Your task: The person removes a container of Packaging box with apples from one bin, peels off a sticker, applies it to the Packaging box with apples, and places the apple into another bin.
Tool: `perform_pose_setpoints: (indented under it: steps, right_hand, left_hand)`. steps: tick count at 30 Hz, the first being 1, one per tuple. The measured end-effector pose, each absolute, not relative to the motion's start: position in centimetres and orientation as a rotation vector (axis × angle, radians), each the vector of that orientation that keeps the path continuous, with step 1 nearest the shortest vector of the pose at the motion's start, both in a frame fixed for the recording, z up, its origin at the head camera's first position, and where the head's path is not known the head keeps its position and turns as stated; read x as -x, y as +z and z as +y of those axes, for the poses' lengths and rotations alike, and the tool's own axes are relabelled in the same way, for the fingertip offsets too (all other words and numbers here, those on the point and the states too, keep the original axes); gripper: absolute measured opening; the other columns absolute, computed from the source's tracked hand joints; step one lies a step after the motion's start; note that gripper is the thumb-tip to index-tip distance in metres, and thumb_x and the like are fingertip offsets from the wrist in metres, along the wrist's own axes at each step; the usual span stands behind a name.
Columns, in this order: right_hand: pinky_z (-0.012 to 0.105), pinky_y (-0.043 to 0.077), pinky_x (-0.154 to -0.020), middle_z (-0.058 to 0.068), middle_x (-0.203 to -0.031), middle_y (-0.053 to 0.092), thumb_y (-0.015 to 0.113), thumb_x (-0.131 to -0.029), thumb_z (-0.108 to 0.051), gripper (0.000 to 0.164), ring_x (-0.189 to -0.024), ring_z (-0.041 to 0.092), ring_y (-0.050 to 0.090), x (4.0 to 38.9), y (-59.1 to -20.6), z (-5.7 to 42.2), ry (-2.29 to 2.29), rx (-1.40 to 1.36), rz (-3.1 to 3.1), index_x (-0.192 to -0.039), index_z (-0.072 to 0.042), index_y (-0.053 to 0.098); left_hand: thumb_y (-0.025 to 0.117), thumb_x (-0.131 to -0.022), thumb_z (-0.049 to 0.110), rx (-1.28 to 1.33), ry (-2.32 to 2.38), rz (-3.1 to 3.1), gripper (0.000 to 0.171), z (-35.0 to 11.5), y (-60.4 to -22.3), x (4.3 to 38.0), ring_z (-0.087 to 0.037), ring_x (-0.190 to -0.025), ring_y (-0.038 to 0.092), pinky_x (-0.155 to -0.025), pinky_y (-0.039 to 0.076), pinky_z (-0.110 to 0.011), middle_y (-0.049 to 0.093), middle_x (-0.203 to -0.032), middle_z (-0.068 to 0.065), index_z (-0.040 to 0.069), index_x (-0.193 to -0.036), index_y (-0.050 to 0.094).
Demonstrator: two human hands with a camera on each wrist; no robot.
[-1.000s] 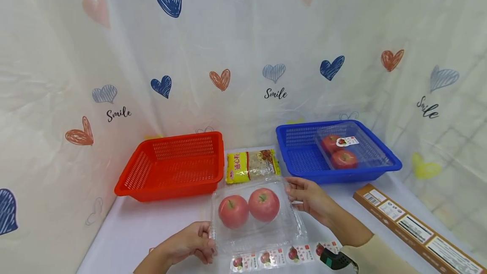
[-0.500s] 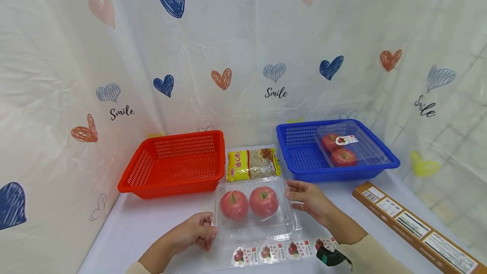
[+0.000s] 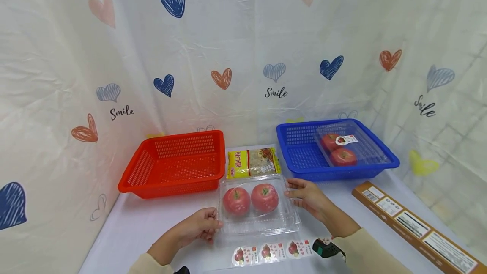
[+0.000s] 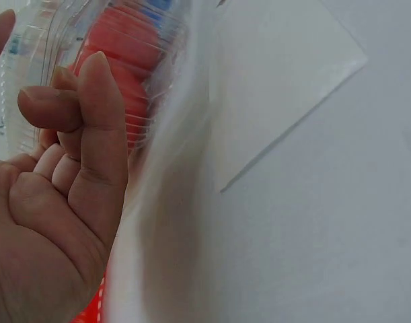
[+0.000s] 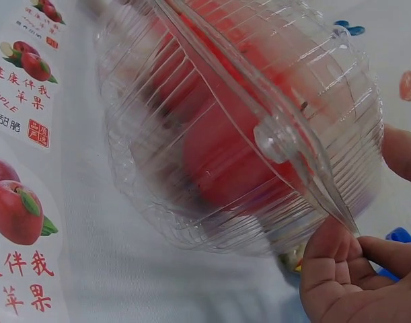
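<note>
A clear plastic clamshell box (image 3: 258, 225) with two red apples (image 3: 264, 198) inside is held between both hands in the middle of the head view. My left hand (image 3: 198, 226) grips its left edge; in the left wrist view, curled fingers (image 4: 101, 114) lie against the ribbed side. On the opposite side, my right hand (image 3: 307, 198) pinches the rim, with thumb and fingers on the lip in the right wrist view. The lid appears shut over the apples. Just in front of the box lies a strip of apple stickers (image 3: 272, 253), partly covered by the right wrist.
Behind stand a red basket (image 3: 171, 189) at left and a blue basket (image 3: 304, 176) at right, which holds another apple box (image 3: 365, 149) with a sticker. Between them lies a yellow food packet (image 3: 237, 166). A long brown carton (image 3: 414, 229) is on the right.
The box, tilted toward me earlier, now looks flatter, its near edge further from me. My left hand has moved forward and slightly right with it; both hands keep their hold.
</note>
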State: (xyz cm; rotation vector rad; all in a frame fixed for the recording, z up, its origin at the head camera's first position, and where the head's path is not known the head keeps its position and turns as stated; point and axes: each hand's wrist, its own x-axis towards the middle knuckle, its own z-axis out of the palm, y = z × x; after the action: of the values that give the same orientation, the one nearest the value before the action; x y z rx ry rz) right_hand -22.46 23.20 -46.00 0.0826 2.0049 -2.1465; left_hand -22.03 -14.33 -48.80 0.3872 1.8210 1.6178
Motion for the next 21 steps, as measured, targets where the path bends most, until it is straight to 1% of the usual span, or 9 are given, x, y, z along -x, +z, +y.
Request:
perform_pose_setpoints:
  steps: [4,8,14,19,21]
  right_hand:
    - [0.031,0.051,-0.075,0.015,-0.121,0.05,0.069,-0.087,-0.001,0.065,-0.093,0.018,0.056,22.8,-46.5,23.3,-2.161,-0.073,2.0,-0.141,0.011,0.036]
    - [0.03,0.049,-0.074,0.014,-0.122,0.05,0.07,-0.087,-0.003,0.064,-0.091,0.018,0.056,23.1,-46.9,23.5,-2.156,-0.09,2.018,-0.14,0.012,0.038]
    - [0.032,0.049,-0.078,0.019,-0.129,0.049,0.07,-0.087,-0.006,0.062,-0.095,0.019,0.055,23.4,-47.2,23.8,-2.14,-0.135,2.038,-0.14,0.01,0.04]
    - [0.031,0.05,-0.08,0.023,-0.14,0.045,0.069,-0.089,-0.008,0.063,-0.1,0.018,0.056,23.6,-47.4,23.9,-2.117,-0.149,2.074,-0.141,0.01,0.039]
    - [0.03,0.05,-0.081,0.023,-0.142,0.044,0.069,-0.088,-0.009,0.063,-0.101,0.017,0.057,23.7,-47.5,23.9,-2.119,-0.162,2.082,-0.141,0.01,0.04]
  left_hand:
    - [0.067,-0.092,0.021,-0.366,1.617,1.855,0.024,-14.0,-48.8,22.3,-0.015,-0.056,0.044,-0.06,0.055,-0.031,0.046,-0.063,-0.001,0.008,-0.089,0.047]
    - [0.068,-0.091,0.022,-0.355,1.641,1.825,0.025,-13.6,-48.8,22.2,-0.015,-0.056,0.041,-0.059,0.054,-0.03,0.043,-0.061,-0.001,0.009,-0.088,0.046]
    - [0.065,-0.092,0.023,-0.361,1.655,1.796,0.024,-12.9,-48.7,21.9,-0.014,-0.056,0.04,-0.059,0.054,-0.029,0.041,-0.061,-0.001,0.009,-0.088,0.046]
    - [0.064,-0.094,0.026,-0.344,1.636,1.825,0.024,-12.9,-48.6,22.2,-0.014,-0.056,0.047,-0.062,0.057,-0.032,0.047,-0.062,-0.002,0.009,-0.091,0.046]
    - [0.064,-0.094,0.027,-0.333,1.629,1.836,0.026,-12.9,-48.6,22.3,-0.015,-0.057,0.05,-0.064,0.057,-0.033,0.05,-0.063,-0.003,0.009,-0.092,0.046]
